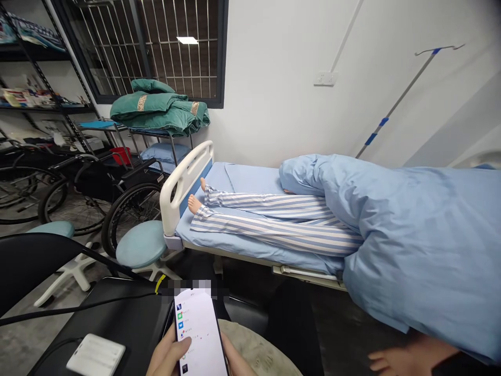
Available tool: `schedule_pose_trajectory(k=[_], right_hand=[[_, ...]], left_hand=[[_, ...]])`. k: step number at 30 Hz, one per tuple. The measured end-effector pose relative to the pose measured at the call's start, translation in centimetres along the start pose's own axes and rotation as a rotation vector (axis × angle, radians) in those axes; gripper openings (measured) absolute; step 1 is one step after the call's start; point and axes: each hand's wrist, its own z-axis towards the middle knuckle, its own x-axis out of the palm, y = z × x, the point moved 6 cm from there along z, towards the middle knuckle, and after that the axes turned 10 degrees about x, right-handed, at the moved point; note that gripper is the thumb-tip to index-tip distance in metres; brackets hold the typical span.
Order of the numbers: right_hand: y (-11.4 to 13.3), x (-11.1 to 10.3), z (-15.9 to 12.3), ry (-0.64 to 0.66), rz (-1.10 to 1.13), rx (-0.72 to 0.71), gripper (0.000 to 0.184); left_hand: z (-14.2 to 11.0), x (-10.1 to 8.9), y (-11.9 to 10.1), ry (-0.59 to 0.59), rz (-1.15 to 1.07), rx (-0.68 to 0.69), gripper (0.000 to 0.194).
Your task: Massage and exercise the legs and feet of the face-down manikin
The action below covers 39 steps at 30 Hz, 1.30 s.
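Observation:
A smartphone [199,334] stands upright near the bottom of the view, its lit screen showing a list with small icons. My left hand [168,352] wraps its left side, with the thumb lying over the screen. Along the phone's right edge, my right hand [235,357] grips it, and most of that hand is hidden or out of frame. Behind the phone is a round beige surface [260,342]. To the left, a white power bank [96,355] with a cable lies on a black chair seat [136,308].
Ahead, a bed [250,180] holds a figure in striped trousers [274,227], partly under a blue quilt [422,224]. Another hand [403,360] shows at lower right. Around stand a stool [141,243], wheelchairs [97,183], an IV pole [407,94] and folded green quilts [164,109].

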Motion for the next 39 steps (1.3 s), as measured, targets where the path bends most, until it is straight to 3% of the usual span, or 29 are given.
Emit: schedule_pose_trajectory(k=[6,12,17,21,25,31,39], right_hand=[[0.1,-0.7,-0.3,-0.049,0.014,-0.044,0.089],[-1.9,-1.6,0.9,-0.038,0.134,0.083,0.100],[-2.2,-1.5,1.5,0.005,0.191,0.100,0.105],[-2.3,-1.9,1.1,-0.039,0.172,0.100,0.102],[-1.9,-2.2,0.2,-0.098,0.128,0.070,0.100],[-0.7,-1.1,-1.6,-0.102,0.101,0.066,0.097],[-0.4,-0.5,-2.0,-0.095,0.115,0.055,0.110]], left_hand=[[0.5,-0.4,0.4,-0.034,-0.038,-0.023,0.066],[1.1,-1.1,0.9,-0.129,-0.040,-0.021,0.051],[1.2,-1.2,1.0,-0.151,-0.046,0.002,0.048],[1.3,-1.2,0.8,-0.161,-0.048,-0.018,0.043],[1.0,-0.6,0.1,-0.126,-0.037,-0.011,0.036],[-0.6,0.7,-1.1,-0.211,-0.005,0.023,0.028],[-2.2,2.2,-2.2,-0.245,0.012,0.081,0.029]])
